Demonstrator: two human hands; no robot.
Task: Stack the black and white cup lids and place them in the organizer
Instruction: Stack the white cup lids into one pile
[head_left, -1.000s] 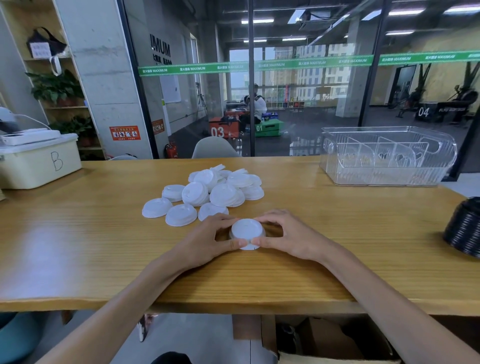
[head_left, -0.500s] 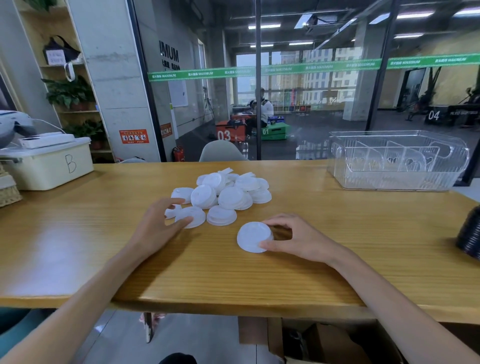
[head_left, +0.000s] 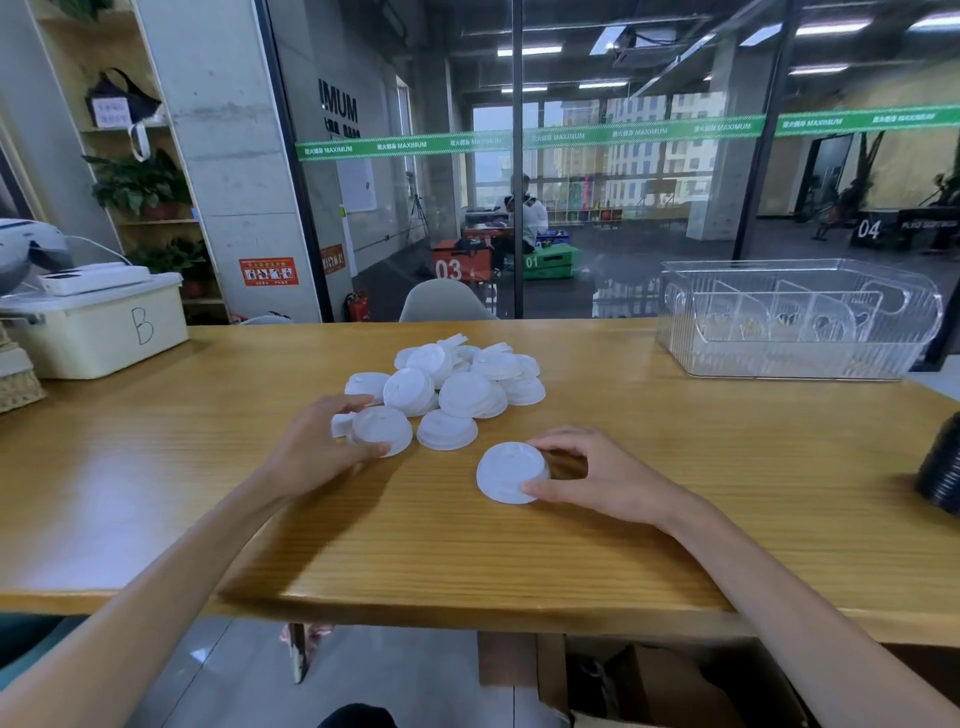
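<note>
Several loose white cup lids (head_left: 467, 384) lie in a pile at the middle of the wooden table (head_left: 727, 467). My left hand (head_left: 317, 447) grips a white lid (head_left: 382, 428) at the pile's near left edge; a second lid shows behind its fingers. My right hand (head_left: 597, 475) holds a short stack of white lids (head_left: 511, 473) by its side, tilted on the table. A stack of black lids (head_left: 943, 475) rests at the right edge. The clear plastic organizer (head_left: 800, 319) with dividers stands at the back right.
A cream box marked B (head_left: 98, 325) sits at the far left with a woven basket (head_left: 18, 382) in front of it. A glass wall runs behind the table. A chair back (head_left: 441, 301) shows beyond the far edge.
My left hand left the white stack, reached left to the pile and closed on a lid there. My right hand stayed on the stack, which now leans.
</note>
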